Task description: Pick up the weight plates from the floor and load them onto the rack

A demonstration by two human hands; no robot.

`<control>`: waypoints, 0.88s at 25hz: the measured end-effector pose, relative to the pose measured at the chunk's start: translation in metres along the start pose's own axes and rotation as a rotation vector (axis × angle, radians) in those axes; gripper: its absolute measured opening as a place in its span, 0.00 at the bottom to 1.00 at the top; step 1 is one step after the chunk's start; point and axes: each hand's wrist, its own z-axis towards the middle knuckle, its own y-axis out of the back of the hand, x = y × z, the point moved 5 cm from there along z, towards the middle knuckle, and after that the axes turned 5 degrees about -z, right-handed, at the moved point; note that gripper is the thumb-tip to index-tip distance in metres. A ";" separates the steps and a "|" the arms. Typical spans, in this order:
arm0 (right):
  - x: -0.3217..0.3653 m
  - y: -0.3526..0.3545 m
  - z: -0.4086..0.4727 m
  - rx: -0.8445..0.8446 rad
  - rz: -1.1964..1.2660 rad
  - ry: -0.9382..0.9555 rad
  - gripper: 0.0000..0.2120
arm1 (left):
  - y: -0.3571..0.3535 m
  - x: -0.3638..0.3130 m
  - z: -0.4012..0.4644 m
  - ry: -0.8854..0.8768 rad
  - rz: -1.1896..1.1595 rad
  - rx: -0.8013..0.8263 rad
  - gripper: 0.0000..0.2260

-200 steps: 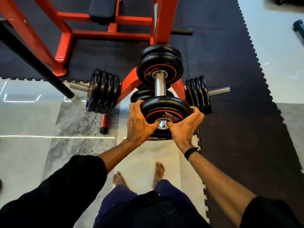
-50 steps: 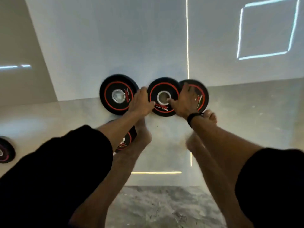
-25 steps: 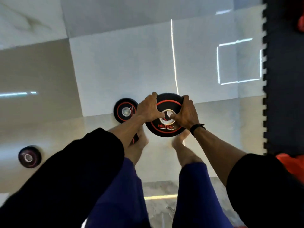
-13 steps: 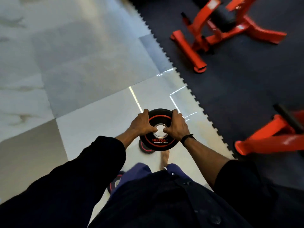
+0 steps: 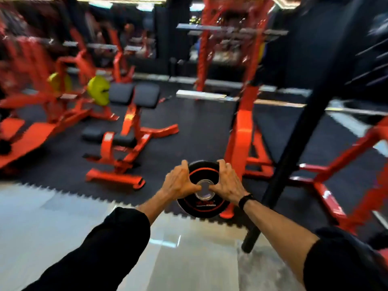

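A black weight plate [image 5: 201, 206] with a red ring and a silver hub hangs in front of me at waist height, held between both hands. My left hand [image 5: 178, 182] grips its left rim, thumb reaching toward the hub. On the opposite rim my right hand [image 5: 227, 183], with a black wristband, grips in the same way. Just beyond the plate stands an orange upright frame [image 5: 243, 131] on the black mat. No pegs or loaded plates show on it in this blurred view.
A black bar [image 5: 294, 143] slants down from the upper right to the floor beside my right arm. Orange benches [image 5: 126, 131] and machines fill the black mat [image 5: 189, 131] to the left and behind. Pale tile floor [image 5: 52, 217] lies under me.
I lifted a plate off the tiles with both hands and turned. The view has swung up from the floor to the gym room, with the plate still held in front.
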 end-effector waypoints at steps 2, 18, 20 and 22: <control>-0.020 0.091 0.009 -0.178 -0.040 -0.027 0.40 | 0.030 -0.083 0.028 -0.169 -0.033 -0.060 0.31; -0.204 0.513 -0.271 -0.698 -0.413 -0.280 0.39 | 0.019 -0.576 -0.106 -0.977 -0.417 -0.121 0.32; -0.238 0.530 -0.329 -0.691 -0.441 -0.332 0.39 | -0.016 -0.619 -0.143 -1.021 -0.449 -0.073 0.33; -0.265 0.543 -0.378 -0.683 -0.448 -0.375 0.38 | -0.049 -0.655 -0.176 -1.076 -0.466 -0.051 0.35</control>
